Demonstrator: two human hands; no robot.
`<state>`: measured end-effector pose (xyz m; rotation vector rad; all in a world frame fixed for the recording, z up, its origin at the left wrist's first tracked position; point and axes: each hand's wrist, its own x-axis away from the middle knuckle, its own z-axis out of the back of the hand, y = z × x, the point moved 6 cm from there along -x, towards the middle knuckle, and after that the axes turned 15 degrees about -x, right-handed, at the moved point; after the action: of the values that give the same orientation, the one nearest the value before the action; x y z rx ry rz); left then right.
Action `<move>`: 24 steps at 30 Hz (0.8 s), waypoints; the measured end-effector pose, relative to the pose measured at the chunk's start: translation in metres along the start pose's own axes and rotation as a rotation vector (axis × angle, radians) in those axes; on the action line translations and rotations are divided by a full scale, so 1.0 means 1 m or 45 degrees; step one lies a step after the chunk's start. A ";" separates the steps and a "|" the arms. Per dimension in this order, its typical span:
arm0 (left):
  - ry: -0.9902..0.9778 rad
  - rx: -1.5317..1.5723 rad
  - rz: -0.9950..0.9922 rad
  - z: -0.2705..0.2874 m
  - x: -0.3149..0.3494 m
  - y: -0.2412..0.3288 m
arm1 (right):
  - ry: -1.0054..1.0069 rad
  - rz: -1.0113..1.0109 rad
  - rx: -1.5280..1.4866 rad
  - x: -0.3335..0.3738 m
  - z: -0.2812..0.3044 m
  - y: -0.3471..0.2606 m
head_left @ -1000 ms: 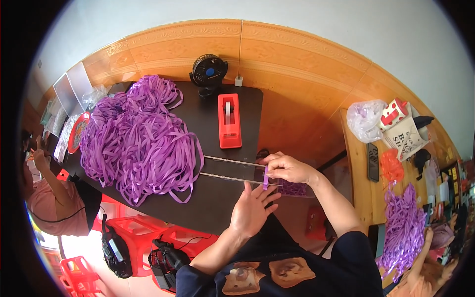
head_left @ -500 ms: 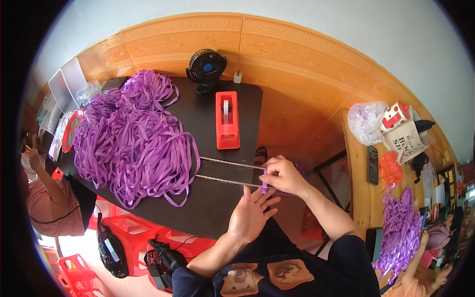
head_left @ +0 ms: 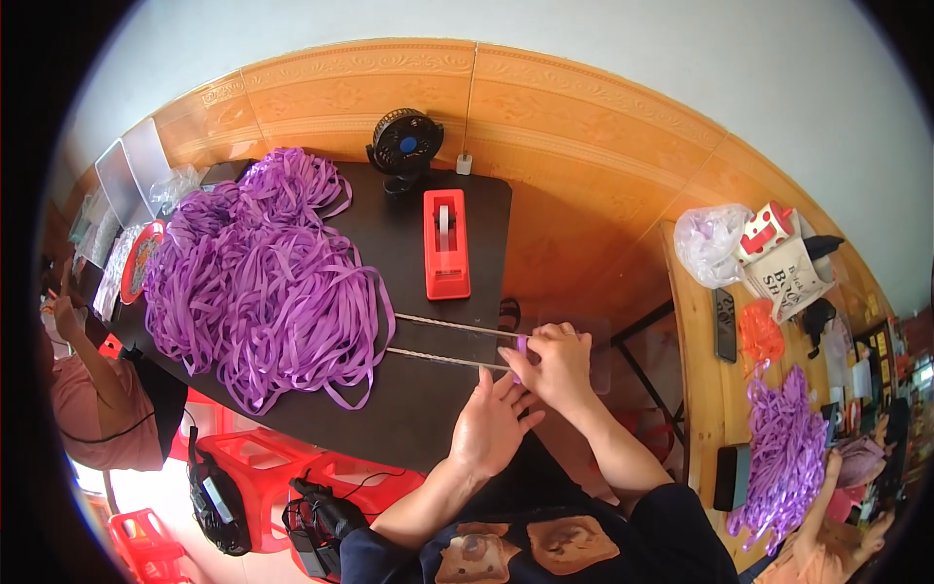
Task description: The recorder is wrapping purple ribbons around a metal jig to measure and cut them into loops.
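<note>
A big heap of purple ribbon (head_left: 258, 277) covers the left half of a black table (head_left: 409, 419). Two taut strands (head_left: 443, 341) run from the heap toward me. My right hand (head_left: 555, 365) pinches the end of a purple ribbon strip (head_left: 521, 345) at the table's right edge. My left hand (head_left: 491, 428) lies flat just below it, fingers spread, its fingertips touching the right hand. A clear plastic sheet (head_left: 593, 341) sits under my right hand.
A red tape dispenser (head_left: 446, 243) stands behind the strands, a small black fan (head_left: 404, 146) at the table's back. A person in pink (head_left: 88, 389) sits at the left. Red stools (head_left: 263, 467) stand below. A wooden bench at the right holds more purple ribbon (head_left: 783, 443), bags and phones.
My hands and the strands sit slightly lower and nearer the table's edge; the left hand has closed up under the right hand. The heap has not moved.
</note>
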<state>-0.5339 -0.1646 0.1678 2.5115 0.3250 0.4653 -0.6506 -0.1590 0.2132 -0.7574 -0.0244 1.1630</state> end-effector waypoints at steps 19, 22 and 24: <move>0.001 0.078 0.014 -0.005 0.000 0.005 | -0.393 -0.613 -1.886 0.026 -0.030 0.076; 0.033 0.011 0.027 -0.007 0.000 0.005 | -0.487 -0.663 -1.868 0.026 -0.049 0.082; 0.063 0.050 0.047 -0.005 0.001 0.004 | -0.553 -0.654 -1.863 0.023 -0.062 0.079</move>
<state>-0.5344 -0.1655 0.1739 2.5506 0.3103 0.5417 -0.6811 -0.1582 0.1153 -1.5967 -1.4721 0.6380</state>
